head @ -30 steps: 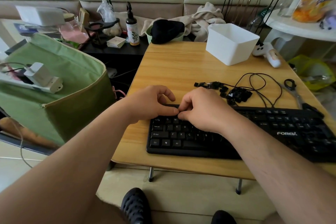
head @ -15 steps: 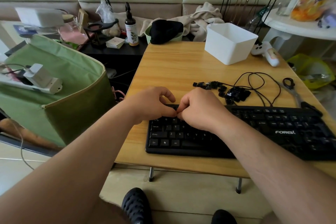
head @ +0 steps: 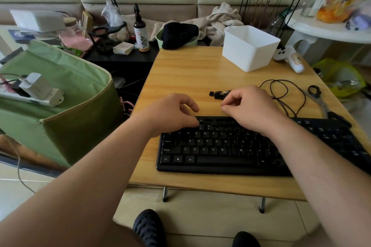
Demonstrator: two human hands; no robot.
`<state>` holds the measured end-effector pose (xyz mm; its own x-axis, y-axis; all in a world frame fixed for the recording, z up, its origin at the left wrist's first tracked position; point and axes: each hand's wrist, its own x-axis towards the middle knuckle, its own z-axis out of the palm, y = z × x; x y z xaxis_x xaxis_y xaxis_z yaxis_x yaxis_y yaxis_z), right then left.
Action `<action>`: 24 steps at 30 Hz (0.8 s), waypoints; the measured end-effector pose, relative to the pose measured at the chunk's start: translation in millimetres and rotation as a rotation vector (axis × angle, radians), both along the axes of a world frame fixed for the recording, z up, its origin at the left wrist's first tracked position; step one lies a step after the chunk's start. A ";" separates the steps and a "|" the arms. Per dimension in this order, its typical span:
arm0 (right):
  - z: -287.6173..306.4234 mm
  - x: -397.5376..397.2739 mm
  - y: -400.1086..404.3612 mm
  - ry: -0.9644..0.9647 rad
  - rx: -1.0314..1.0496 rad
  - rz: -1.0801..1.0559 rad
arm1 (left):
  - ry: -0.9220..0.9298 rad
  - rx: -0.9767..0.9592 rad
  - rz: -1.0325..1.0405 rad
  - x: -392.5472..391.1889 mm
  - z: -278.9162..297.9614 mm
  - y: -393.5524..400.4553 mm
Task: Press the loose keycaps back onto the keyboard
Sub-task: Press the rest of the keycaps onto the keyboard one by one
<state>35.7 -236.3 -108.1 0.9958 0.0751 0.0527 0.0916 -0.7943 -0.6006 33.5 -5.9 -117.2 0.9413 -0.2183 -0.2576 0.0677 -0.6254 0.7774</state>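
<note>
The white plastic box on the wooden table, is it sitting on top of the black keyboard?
No, the white plastic box stands at the table's far edge, apart from the black keyboard.

The black keyboard (head: pixel 220 146) lies flat along the near edge of the bench, white letters facing up, its right end running out of view. In its top row, just behind the number keys, several sockets sit bare, oval gaps where caps belong. Behind the keyboard, well clear of its back edge, a small cluster of loose black keycaps (head: pixel 217 94) rests on the wood, some tipped on their sides; part of the pile is hidden, so the count is unclear.
</note>
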 end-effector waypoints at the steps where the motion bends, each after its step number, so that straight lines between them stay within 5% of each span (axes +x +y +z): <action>1: -0.2 2.1 -5.8 -0.008 -0.005 -0.020 | -0.016 -0.021 0.007 2.3 1.9 -3.8; 8: -5.1 6.0 -23.9 -0.009 -0.014 -0.073 | -0.328 0.218 -0.006 43.3 1.9 -50.5; 13: -5.6 7.3 -26.2 -0.032 0.026 -0.083 | -0.352 0.492 -0.108 72.1 -11.1 -66.8; 19: -4.6 8.2 -30.9 -0.064 0.043 -0.066 | -0.453 0.532 -0.072 68.6 -7.8 -61.9; 22: -5.4 6.0 -27.5 -0.097 0.078 -0.006 | -0.394 0.430 -0.056 60.9 -2.2 -53.3; 24: -5.3 4.8 -22.1 -0.174 0.160 0.070 | -0.260 0.131 -0.008 50.9 -0.1 -49.3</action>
<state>40.4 -258.4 -113.4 0.9634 0.1207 0.2393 0.2560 -0.6787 -0.6884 84.3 -55.1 -117.3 0.9777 -0.2071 -0.0346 -0.1288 -0.7215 0.6804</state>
